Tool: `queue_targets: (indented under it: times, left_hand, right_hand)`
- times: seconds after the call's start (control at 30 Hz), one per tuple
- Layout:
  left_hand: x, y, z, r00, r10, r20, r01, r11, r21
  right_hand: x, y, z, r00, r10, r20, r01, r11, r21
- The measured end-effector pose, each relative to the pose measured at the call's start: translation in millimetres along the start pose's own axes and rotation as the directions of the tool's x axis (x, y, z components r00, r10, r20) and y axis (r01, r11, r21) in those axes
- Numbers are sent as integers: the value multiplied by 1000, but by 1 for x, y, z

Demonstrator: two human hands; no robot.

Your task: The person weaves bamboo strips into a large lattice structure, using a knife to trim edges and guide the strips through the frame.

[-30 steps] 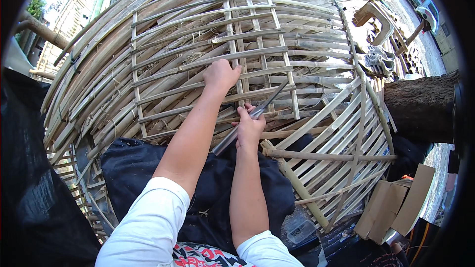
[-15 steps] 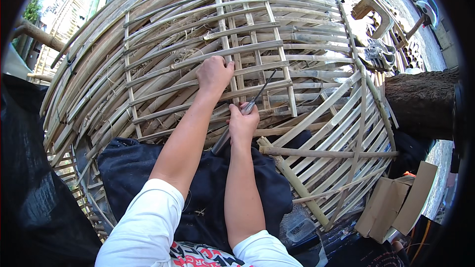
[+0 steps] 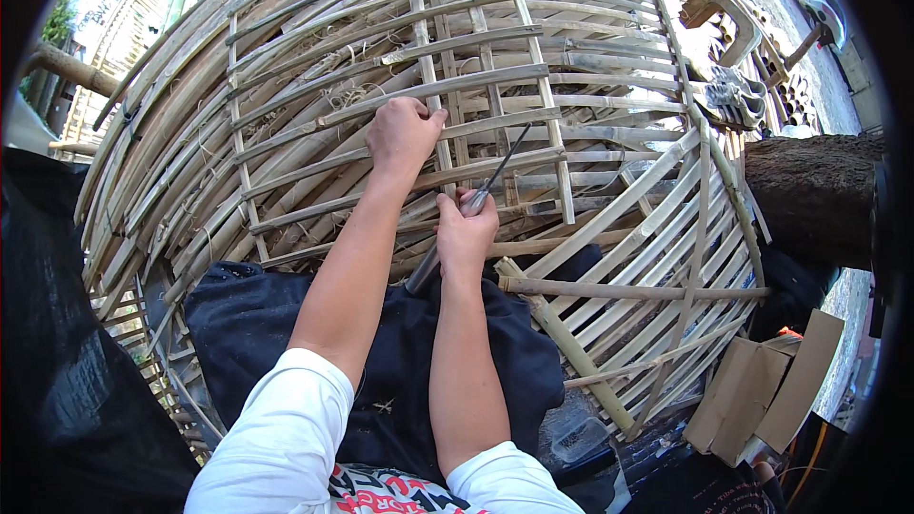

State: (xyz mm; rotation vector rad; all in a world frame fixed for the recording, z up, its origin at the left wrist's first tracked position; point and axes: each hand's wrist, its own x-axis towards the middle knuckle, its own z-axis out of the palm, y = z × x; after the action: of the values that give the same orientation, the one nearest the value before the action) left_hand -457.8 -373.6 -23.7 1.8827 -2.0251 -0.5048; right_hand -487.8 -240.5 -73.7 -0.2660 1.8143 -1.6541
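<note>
The bamboo lattice (image 3: 495, 79) lies directly under and around the fingers, its crosswise slats running out to both sides and 3 pale upright strips showing near each other to the right of the left knuckles. The left hand (image 3: 404, 140) is curled, fingertips against the lattice's strips (what exactly they pinch, I cannot tell). Nearer the body and to the right of those fingers, the right hand (image 3: 466, 228) is clenched around a slim tool (image 3: 479, 196); its thin dark blade points up and right beyond the thumb, while a thicker dark tube-like end shows below the fist.

Left of the left fingers, and beneath the lattice, long curved bamboo strips (image 3: 181, 133) are heaped. Below both hands, a dark cloth (image 3: 509, 347) covers the lap. Right of the right fingers, a round pole (image 3: 628, 290) crosses slanting slats; further right are a rough log (image 3: 809, 192) and, lower, an open cardboard box (image 3: 747, 395).
</note>
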Motion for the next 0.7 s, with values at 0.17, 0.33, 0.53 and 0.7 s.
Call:
queue_targets:
  times: [0.17,0.33,0.53,0.7]
  left_hand:
    - [3,12,-9,1000,21,-1,-21,1000,4]
    - [11,30,3,997,79,22,-80,996,45]
    - [10,32,10,996,78,52,-84,988,133]
    - [11,30,-2,992,36,118,-60,977,205]
  right_hand:
    - [-5,-19,-3,999,40,33,-42,995,87]
    - [0,-22,-7,999,47,11,-48,998,41]
    - [0,-26,-10,998,-48,-30,44,989,-141]
    - [-1,-28,-10,1000,-23,-2,22,984,-174]
